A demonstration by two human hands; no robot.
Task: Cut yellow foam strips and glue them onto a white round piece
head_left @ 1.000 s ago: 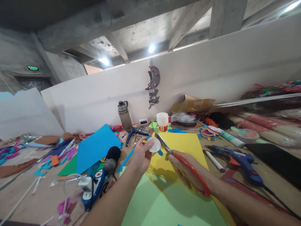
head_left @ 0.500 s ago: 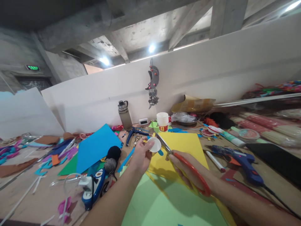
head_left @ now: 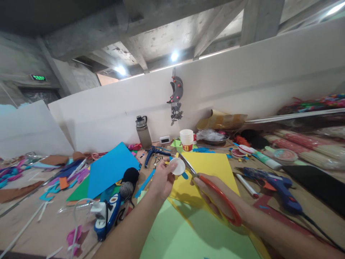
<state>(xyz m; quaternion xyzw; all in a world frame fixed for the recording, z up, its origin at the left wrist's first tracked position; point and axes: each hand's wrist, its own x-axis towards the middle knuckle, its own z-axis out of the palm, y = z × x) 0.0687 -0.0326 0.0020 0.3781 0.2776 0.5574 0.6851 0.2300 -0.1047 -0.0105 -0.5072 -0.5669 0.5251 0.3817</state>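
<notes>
Between thumb and fingers, my left hand [head_left: 163,176] pinches a small round white disc [head_left: 178,167], its flat face toward me. It looks like paper, perhaps a cup's bottom. My right hand [head_left: 212,190] grips a pair of scissors [head_left: 225,201] with red-orange handles. The metal blades point up and left, their tips close to the disc's right edge. A yellow sheet [head_left: 215,167] lies beneath both hands, and a light green sheet [head_left: 172,233] lies nearer to me. Small blue and yellow bits show behind the disc, partly hidden by it.
Stacked paper cups [head_left: 186,137] stand behind my hands, beside a small white clock [head_left: 165,139] and a bottle [head_left: 143,133]. To the right lie a marker [head_left: 247,185] and a blue glue gun [head_left: 283,192]. At left are a blue sheet [head_left: 110,171] and a power strip [head_left: 107,217].
Almost nothing differs. The disc and the scissors have shifted very slightly, and both hands keep their hold.
</notes>
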